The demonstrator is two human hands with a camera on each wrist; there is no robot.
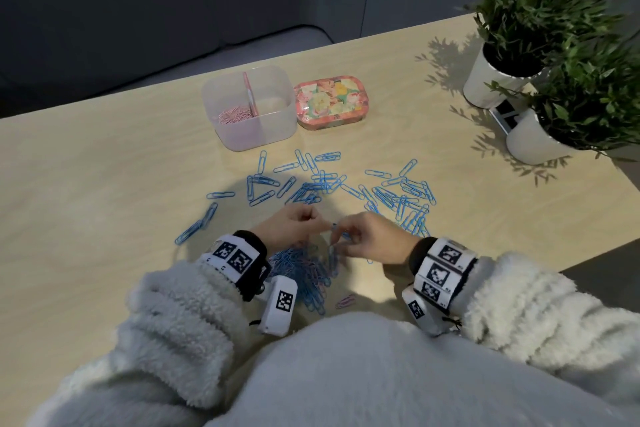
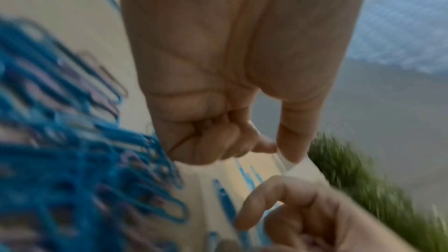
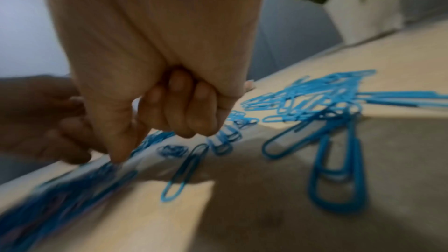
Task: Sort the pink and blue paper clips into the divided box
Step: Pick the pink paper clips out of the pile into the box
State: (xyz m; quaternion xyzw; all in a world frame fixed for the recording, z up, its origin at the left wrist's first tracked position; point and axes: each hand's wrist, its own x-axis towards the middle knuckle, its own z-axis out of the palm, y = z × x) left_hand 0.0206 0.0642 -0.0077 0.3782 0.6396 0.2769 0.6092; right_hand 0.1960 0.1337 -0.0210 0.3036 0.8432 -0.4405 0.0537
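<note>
Wooden table [image 1: 104,184]: floral tin [image 1: 329,101] beside divided box [image 1: 250,107]; both grips' contents unclear.

Both forearms reach in from the near edge, converging toward the middle, each in a fluffy pale sleeve [image 1: 180,315] and a wristband [image 1: 239,255] printed with black-and-white markers. Left hand [image 1: 291,224]: knuckles up, fingers [image 2: 218,141] curled into the palm, thumb meeting the forefinger tip. Right hand [image 1: 372,236]: fingers [image 3: 184,110] likewise curled under, thumb extended downward. The fingertips of the two hands nearly meet.
</note>
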